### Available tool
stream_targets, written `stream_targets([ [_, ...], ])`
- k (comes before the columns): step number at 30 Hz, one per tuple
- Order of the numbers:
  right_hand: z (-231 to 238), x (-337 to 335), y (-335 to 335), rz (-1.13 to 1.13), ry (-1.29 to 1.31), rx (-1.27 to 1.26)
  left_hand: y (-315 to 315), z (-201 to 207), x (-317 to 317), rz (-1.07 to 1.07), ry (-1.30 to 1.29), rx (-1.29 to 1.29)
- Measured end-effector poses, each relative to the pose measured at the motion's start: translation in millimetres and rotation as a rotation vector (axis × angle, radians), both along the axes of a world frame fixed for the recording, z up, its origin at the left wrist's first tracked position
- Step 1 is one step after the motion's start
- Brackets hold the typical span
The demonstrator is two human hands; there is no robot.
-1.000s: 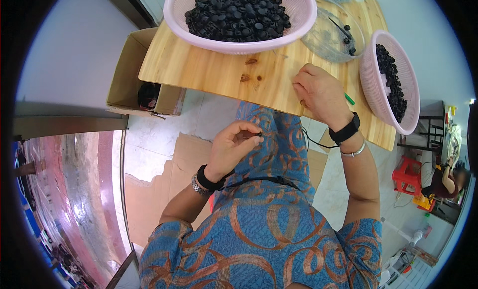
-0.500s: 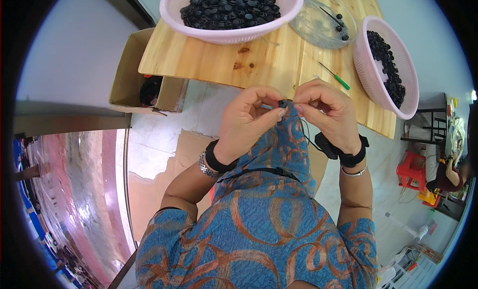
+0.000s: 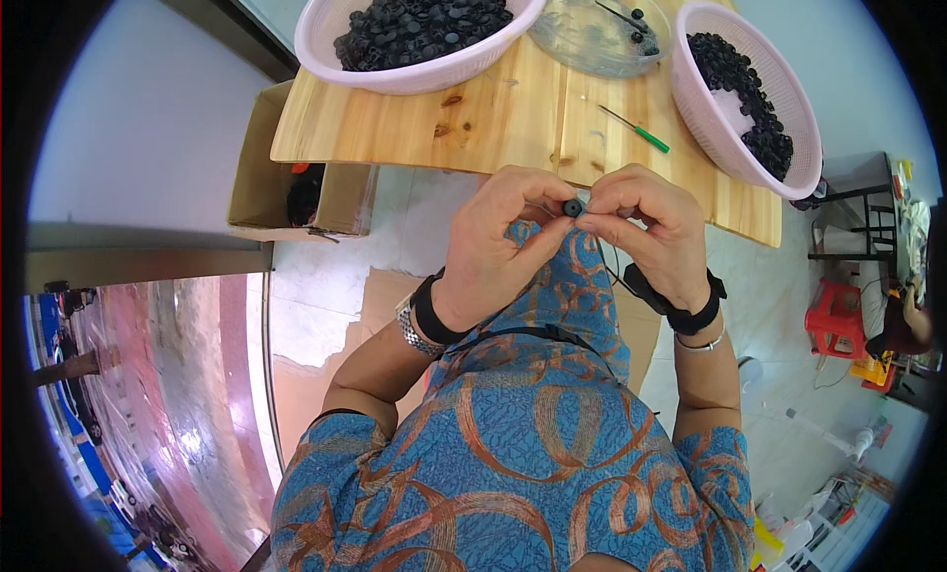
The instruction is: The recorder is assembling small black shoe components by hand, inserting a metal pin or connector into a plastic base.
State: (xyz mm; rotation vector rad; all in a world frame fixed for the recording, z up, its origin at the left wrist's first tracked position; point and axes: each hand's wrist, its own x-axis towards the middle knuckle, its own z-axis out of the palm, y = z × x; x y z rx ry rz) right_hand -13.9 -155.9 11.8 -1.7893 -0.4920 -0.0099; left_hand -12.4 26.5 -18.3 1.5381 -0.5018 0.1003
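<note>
A small round black plastic part (image 3: 572,208) sits between my two hands, just off the table's near edge. My left hand (image 3: 508,227) pinches it between thumb and forefinger. The fingertips of my right hand (image 3: 649,225) are pressed together against its right side; whether they grip the part itself or some thin piece at it, I cannot make out. A thin dark cord hangs below my right fingers toward the black band on that wrist. Beyond my hands, a screwdriver (image 3: 634,128) with a green handle lies on the wooden table (image 3: 395,128).
A pink basket (image 3: 434,82) heaped with black round parts stands at the far left of the table. Another pink basket (image 3: 705,118) with smaller black parts is at the right. Between them is a clear plastic dish (image 3: 562,49). An open cardboard box (image 3: 256,178) stands left of the table.
The view has shifted slightly. The black part has turned, so its round face with a centre mark now shows. Both hands keep their pinch close together.
</note>
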Motion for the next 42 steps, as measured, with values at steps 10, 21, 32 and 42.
stream_targets([
  [10,-8.8,-18.2,-2.4,-0.157,-0.134,0.149,-14.3,3.2,-2.4,0.035,-0.08,0.08],
  [21,4.6,-26.0,1.5,-0.216,-0.553,-0.345,-16.8,7.2,-7.5,0.141,-0.357,0.376],
  [32,-11.4,-28.9,-15.2,-0.129,0.093,0.317,-21.0,6.6,-5.6,-0.175,0.367,-0.269],
  [42,5.9,-32.4,-49.3,-0.251,0.048,0.224,-44.5,24.3,11.6,-0.242,0.441,-0.179],
])
